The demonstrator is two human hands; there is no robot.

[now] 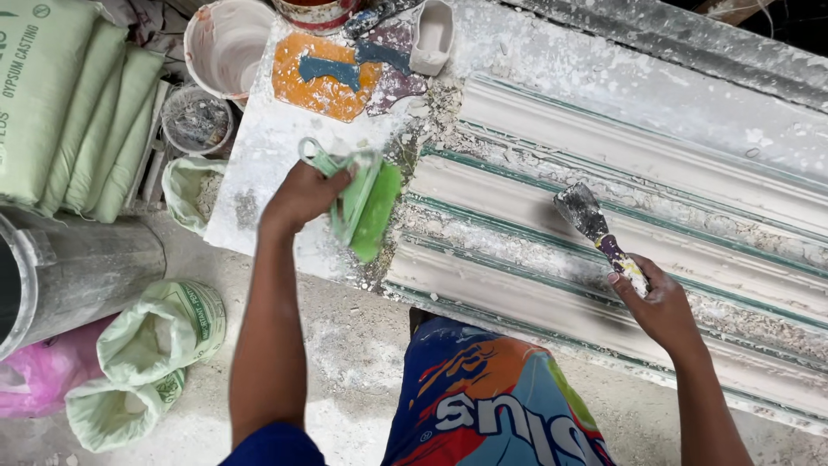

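The left hand [302, 194] is closing around the handle of a green plastic scoop [366, 203], holding it over the near edge of the plaster-covered white desk [259, 147]; the right hand [660, 302] is gripping the paint-stained handle of a metal putty knife [595, 229], its blade resting on the long white ribbed plaster moulding [647, 164]; the two hands are well apart; a white plastic bucket [224, 43] is standing beyond the desk's corner.

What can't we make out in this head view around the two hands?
- Left hand: its fingers are hidden behind the green scoop it grips.
- Right hand: covers the end of the scraper handle.
- Long moulding: its right end is cut off by the frame edge.
- White bucket: top cut off by the frame edge.
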